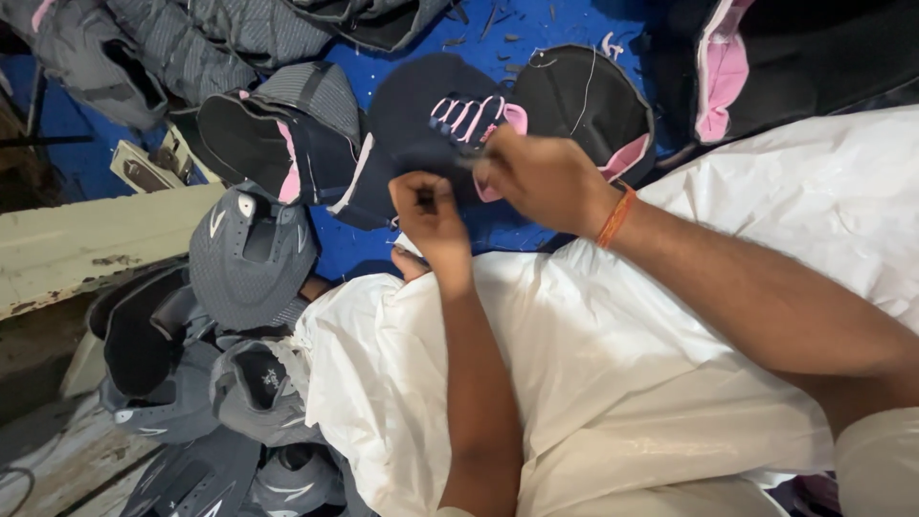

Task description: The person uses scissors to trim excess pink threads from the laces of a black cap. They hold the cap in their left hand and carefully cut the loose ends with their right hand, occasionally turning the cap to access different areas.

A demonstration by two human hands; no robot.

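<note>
My left hand pinches the edge of a dark navy shoe upper with pink lace loops, held up above a blue surface. My right hand, with an orange band on the wrist, grips the same piece at its pink edge; a small tool may be in its fingers, but blur hides it. Both forearms rest over a large white plastic sheet that covers my lap.
Black and pink shoe uppers lie on the blue surface behind the hands. A pile of grey uppers sits at the left, more at the top left. A worn pale bench edge runs along the left.
</note>
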